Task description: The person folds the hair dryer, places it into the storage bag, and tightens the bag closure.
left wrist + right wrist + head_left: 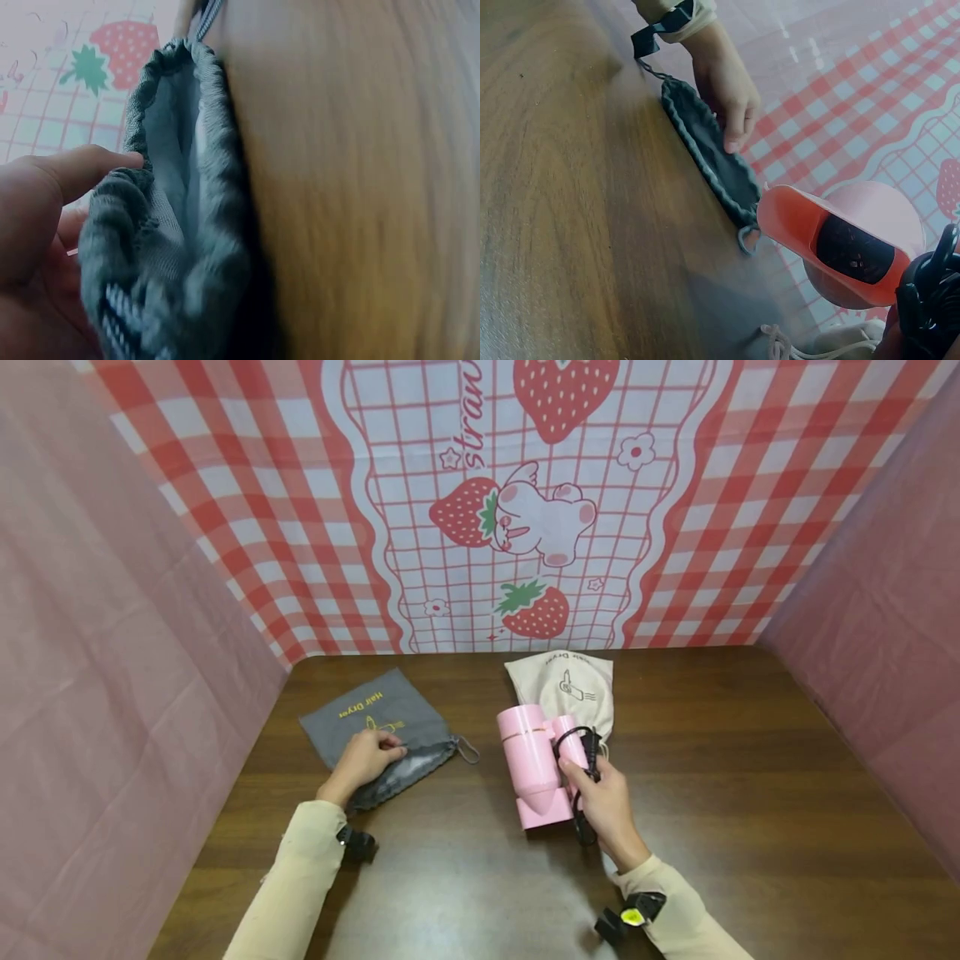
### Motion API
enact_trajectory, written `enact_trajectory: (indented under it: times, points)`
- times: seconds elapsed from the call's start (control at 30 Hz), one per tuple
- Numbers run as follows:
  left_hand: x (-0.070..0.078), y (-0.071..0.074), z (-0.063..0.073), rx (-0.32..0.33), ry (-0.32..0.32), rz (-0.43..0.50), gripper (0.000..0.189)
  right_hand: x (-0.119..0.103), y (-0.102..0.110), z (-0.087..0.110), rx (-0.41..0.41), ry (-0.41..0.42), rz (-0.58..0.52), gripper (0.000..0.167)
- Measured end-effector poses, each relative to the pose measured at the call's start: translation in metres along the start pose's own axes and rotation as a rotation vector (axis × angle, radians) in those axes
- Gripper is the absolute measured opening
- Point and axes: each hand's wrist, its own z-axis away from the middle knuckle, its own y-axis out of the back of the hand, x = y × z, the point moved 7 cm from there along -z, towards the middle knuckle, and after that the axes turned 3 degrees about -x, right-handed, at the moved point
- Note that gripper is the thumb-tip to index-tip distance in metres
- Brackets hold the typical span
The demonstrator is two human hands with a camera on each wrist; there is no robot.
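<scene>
- One left hand (367, 756) and one right hand (606, 802): two in total.
- One grey bag (412, 702), its rim in the left grip, and one white bag (547, 681), just beyond the right grip: two in total.
- One hair dryer (525, 756), in the right grip.
- One black cord (591, 745), at the right grip.
- Two wrist straps (651, 906), one behind each grip.
- Three printed strawberries (543, 614), beyond both grips, the farthest cut off by the head view's edge.
- Two printed flowers (637, 452), also beyond both grips.
</scene>
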Motion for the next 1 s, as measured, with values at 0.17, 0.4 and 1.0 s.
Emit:
enact_trajectory:
  times: [0.17,0.4,1.0]
  points:
    - [0.013,-0.002,0.001,0.018,0.012,0.075,0.019,0.001,-0.003,0.001,-0.011,-0.006,0.020,0.021]
    - [0.027,-0.009,-0.002,0.031,0.072,0.188,0.019,0.002,-0.007,0.001,-0.029,0.001,0.050,0.022]
    - [0.074,-0.020,-0.001,0.096,0.091,0.430,0.018,0.007,-0.018,0.003,-0.103,0.028,0.074,0.022]
